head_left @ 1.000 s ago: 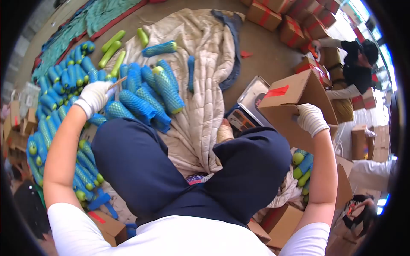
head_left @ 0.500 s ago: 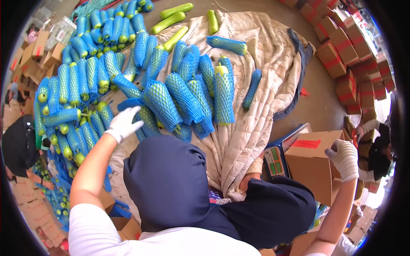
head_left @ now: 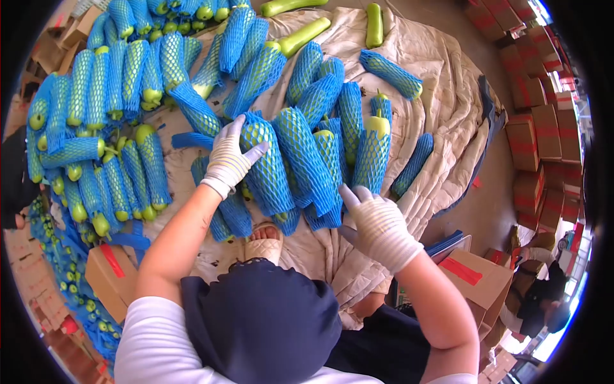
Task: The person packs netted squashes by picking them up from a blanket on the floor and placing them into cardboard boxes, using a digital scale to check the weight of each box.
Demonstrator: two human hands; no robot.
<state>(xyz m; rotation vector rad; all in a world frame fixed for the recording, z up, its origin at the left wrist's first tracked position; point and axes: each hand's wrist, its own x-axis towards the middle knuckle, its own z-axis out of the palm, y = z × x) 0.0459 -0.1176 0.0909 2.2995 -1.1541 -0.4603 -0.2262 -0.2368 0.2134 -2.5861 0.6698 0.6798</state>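
Note:
My left hand, in a white glove, rests at the upper left of a pale green gourd in blue foam netting, its thumb across the net and its fingers stretched along the side. Beside it lies another netted gourd. My gloved right hand is open, fingers apart, close to the lower ends of the netted gourds. Just above it, a gourd with its top bare of netting leans upward. Under the left forearm, more netted gourds are partly hidden.
A crumpled beige quilt covers the floor. Rows of netted gourds lie at the left, and bare green gourds at the back. Cardboard boxes stand at the right, with more stacked behind. Other people are at the edges.
My right hand has come from beside the box at the right in to the gourds. My left hand has moved onto a netted gourd. The view has shifted.

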